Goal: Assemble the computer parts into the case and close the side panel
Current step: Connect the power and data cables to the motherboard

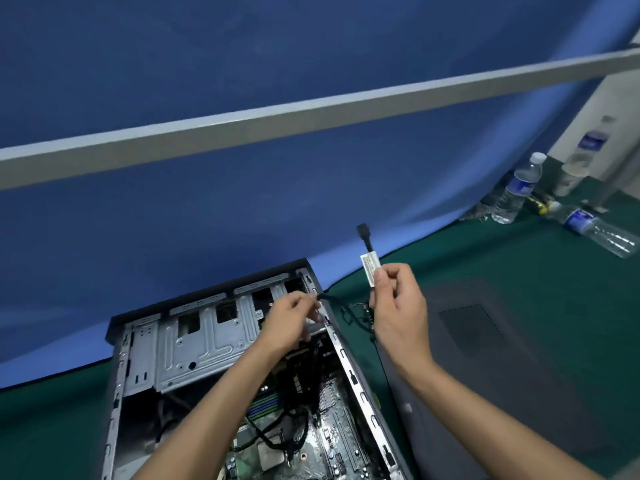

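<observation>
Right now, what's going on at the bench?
A person is sorting out a black cable over the open grey metal computer case. The right hand pinches it just below its white label tag, with the black connector pointing up. The left hand pinches another stretch above the case's edge. The dark grey side panel lies off on the green mat.

No legible text anywhere.

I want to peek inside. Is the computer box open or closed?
Open. The computer case has no cover on its upward side, so the green board and black wires inside show.
</observation>
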A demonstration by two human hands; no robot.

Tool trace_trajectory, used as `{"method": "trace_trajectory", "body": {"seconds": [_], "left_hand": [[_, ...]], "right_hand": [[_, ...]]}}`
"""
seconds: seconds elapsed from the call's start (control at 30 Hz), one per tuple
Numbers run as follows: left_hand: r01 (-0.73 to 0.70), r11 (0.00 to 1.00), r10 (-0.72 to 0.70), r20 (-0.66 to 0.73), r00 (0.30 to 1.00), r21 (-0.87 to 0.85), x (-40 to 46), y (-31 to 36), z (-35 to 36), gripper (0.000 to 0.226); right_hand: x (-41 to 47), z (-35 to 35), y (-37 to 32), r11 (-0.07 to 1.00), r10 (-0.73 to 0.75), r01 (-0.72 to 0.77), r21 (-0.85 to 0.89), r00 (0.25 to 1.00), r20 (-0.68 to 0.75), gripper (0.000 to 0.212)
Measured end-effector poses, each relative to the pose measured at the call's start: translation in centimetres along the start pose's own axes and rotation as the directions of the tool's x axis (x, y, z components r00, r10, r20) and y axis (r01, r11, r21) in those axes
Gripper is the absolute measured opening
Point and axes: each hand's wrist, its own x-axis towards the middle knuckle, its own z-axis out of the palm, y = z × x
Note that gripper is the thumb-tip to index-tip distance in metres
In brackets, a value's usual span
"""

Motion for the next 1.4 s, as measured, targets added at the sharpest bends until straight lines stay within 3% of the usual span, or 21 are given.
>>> {"method": "trace_trajectory", "body": {"seconds": [0.1,0.17,0.3,0.47,0.57,0.7,0.83,0.9,1.1,1.27,1.4], "left_hand": [[0.041,0.999,-0.041,0.007,0.999,0.011,-1.6,-0.3,-0.7,0.026],[0.081,0.984,-0.087,-0.031,0.996,-0.158,-2.4,-0.7,-1.2,0.021],[0.111,0.826,-0.166,-0.05,0.985,-0.552,-4.2,-1.8,-2.6,0.017],[0.113,0.672,-0.154,0.011,0.988,-0.732,-5.9,-3.4,-3.7,0.03],[0.107,0.626,-0.149,0.016,0.989,-0.772,-6.3,-3.9,-3.8,0.026],[0.052,0.635,-0.14,-0.048,0.989,-0.771,-6.8,-4.3,-3.2,0.02],[0.017,0.662,-0.154,-0.113,0.982,-0.749,-7.1,-4.9,-2.8,0.018],[0.007,0.641,-0.171,-0.134,0.976,-0.767,-7.2,-5.6,-2.8,0.012],[0.07,0.555,-0.24,-0.079,0.968,-0.829,-7.4,-8.0,-2.3,0.008],[0.098,0.453,-0.266,-0.029,0.964,-0.886,-7.7,-10.4,-2.5,0.027],[0.097,0.496,-0.277,-0.051,0.959,-0.863,-8.0,-11.7,-2.9,0.034]], "right_hand": [[-0.3,1.6,-0.7,0.993,0.093,-0.092,0.072,0.996,-0.001,0.02],[-0.8,2.5,-0.3,0.981,0.162,-0.164,0.107,0.986,0.029,0.022],[-2.4,3.9,1.8,0.977,0.213,-0.214,0.008,0.974,0.08,0.024],[-3.8,4.8,4.2,0.965,0.256,-0.251,-0.074,0.964,0.07,0.019],[-4.6,4.9,5.3,0.959,0.264,-0.249,-0.138,0.959,0.099,0.012],[-5.3,4.8,6.1,0.936,0.342,-0.315,-0.157,0.919,0.196,0.01],[-5.0,3.9,6.0,0.925,0.378,-0.37,-0.081,0.884,0.274,0.006],[-5.1,3.5,6.0,0.928,0.362,-0.371,-0.031,0.882,0.302,0.016],[-5.9,3.4,6.5,0.964,0.267,-0.25,-0.093,0.912,0.311,0.035],[-6.3,4.0,7.2,0.971,0.177,-0.122,-0.207,0.945,0.274,0.035],[-7.0,4.1,7.4,0.965,0.062,0.008,-0.263,0.964,0.258,0.034]]}}
